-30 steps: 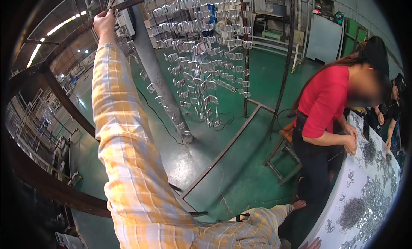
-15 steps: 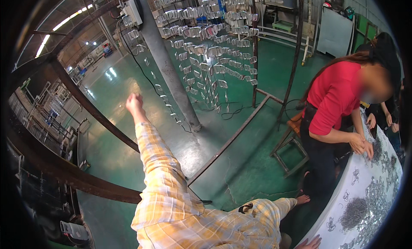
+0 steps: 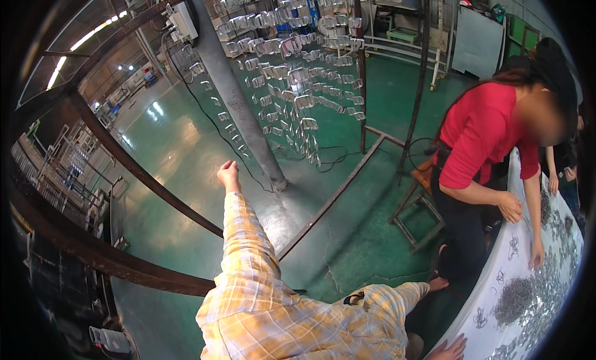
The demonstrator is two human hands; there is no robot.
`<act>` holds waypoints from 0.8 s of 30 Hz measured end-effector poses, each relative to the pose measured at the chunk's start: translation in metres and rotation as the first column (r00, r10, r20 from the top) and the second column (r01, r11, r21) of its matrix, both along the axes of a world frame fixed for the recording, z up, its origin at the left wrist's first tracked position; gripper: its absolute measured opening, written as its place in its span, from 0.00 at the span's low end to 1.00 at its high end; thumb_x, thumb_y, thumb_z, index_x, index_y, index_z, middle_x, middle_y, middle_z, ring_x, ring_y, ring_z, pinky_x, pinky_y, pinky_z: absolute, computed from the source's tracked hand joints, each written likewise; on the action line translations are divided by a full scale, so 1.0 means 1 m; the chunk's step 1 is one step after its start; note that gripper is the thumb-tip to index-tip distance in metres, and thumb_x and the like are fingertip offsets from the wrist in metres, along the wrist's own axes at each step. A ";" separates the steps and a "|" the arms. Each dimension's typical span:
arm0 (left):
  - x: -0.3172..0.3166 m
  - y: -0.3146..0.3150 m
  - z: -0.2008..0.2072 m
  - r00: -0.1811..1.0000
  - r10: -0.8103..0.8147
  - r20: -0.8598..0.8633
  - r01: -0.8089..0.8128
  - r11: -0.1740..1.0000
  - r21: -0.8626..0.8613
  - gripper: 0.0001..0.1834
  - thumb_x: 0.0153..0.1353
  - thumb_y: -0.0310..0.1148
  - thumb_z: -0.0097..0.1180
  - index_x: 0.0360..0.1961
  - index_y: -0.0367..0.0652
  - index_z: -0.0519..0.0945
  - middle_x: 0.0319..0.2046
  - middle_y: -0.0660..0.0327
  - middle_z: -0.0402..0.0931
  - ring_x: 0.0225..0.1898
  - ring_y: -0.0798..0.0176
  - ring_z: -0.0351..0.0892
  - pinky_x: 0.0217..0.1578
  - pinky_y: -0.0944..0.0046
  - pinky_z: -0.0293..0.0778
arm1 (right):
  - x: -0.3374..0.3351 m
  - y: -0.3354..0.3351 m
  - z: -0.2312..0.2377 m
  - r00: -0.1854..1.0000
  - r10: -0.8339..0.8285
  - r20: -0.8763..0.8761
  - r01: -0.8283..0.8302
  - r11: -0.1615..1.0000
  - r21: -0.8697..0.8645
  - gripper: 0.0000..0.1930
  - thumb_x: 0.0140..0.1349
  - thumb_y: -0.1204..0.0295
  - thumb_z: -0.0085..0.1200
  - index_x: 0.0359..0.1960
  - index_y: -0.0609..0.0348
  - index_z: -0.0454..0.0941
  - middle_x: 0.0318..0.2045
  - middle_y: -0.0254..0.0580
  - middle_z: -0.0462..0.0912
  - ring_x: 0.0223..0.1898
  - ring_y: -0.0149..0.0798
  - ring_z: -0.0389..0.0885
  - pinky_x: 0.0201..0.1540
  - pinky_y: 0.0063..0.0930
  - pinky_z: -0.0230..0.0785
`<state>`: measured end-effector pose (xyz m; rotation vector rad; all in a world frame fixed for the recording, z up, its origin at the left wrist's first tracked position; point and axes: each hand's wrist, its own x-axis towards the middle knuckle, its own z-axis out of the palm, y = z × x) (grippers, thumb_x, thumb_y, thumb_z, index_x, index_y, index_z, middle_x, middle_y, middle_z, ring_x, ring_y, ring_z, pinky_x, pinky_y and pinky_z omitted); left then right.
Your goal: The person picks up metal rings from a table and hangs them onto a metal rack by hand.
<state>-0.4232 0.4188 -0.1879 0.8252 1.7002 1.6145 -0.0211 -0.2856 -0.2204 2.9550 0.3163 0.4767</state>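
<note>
My left hand (image 3: 228, 173) reaches far forward at the end of a yellow-and-white plaid sleeve (image 3: 245, 236). Its fingers are closed; what they hold, if anything, is too small to make out. Just past it hangs a strand of small clear or silvery pieces (image 3: 225, 116), beside a grey post. Down at the lower right, my right hand (image 3: 450, 348) rests with fingers apart on the near edge of the white-covered table (image 3: 465, 326). On that table are a pile of thin dark wire pieces (image 3: 513, 301) and many shiny clear pieces (image 3: 539, 310).
Rows of glinting rectangular pieces (image 3: 292, 74) hang ahead. The leaning grey post (image 3: 239, 105) and rusty frame bars (image 3: 143, 180) stand around my arm. A co-worker in a red top (image 3: 481, 136) bends over the table, beside a stool (image 3: 416, 217). A cable lies on the green floor.
My left hand has moved right and slightly down, closer to the grey post. The co-worker's hands have separated, one reaching down onto the table. My right hand stays at the table edge.
</note>
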 end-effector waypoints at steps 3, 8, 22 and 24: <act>0.017 0.011 -0.012 0.985 -0.054 -0.166 0.052 0.999 -0.015 0.17 0.51 0.28 0.64 0.44 0.37 0.80 0.37 0.56 0.81 0.38 0.65 0.80 0.41 0.65 0.74 | -0.006 0.006 0.009 1.000 -0.018 -0.016 0.018 1.000 -0.004 0.29 0.57 0.52 0.50 0.61 0.37 0.64 0.61 0.34 0.66 0.59 0.46 0.64 0.57 0.62 0.50; 0.029 0.018 -0.028 0.944 -0.079 -0.319 0.091 0.996 0.025 0.15 0.53 0.29 0.62 0.43 0.40 0.81 0.37 0.56 0.82 0.37 0.66 0.80 0.41 0.66 0.74 | -0.005 0.005 0.007 1.000 -0.013 -0.023 0.013 1.000 0.003 0.28 0.57 0.52 0.50 0.61 0.36 0.64 0.61 0.34 0.66 0.59 0.47 0.64 0.57 0.63 0.50; 0.056 -0.024 -0.016 0.910 -0.399 -0.114 0.414 0.885 0.211 0.10 0.51 0.25 0.65 0.35 0.33 0.81 0.27 0.64 0.80 0.29 0.74 0.75 0.33 0.74 0.70 | -0.005 0.004 -0.001 0.999 0.001 0.034 -0.002 0.999 0.033 0.28 0.58 0.52 0.49 0.61 0.37 0.65 0.60 0.34 0.66 0.59 0.48 0.64 0.57 0.64 0.49; 0.065 -0.028 -0.016 0.920 -0.381 -0.090 0.392 0.892 0.227 0.10 0.50 0.26 0.65 0.34 0.34 0.81 0.27 0.64 0.80 0.28 0.74 0.75 0.32 0.74 0.71 | -0.005 0.005 0.002 0.999 0.000 0.032 -0.001 1.000 0.030 0.28 0.58 0.52 0.48 0.61 0.37 0.65 0.60 0.34 0.67 0.59 0.48 0.64 0.57 0.64 0.49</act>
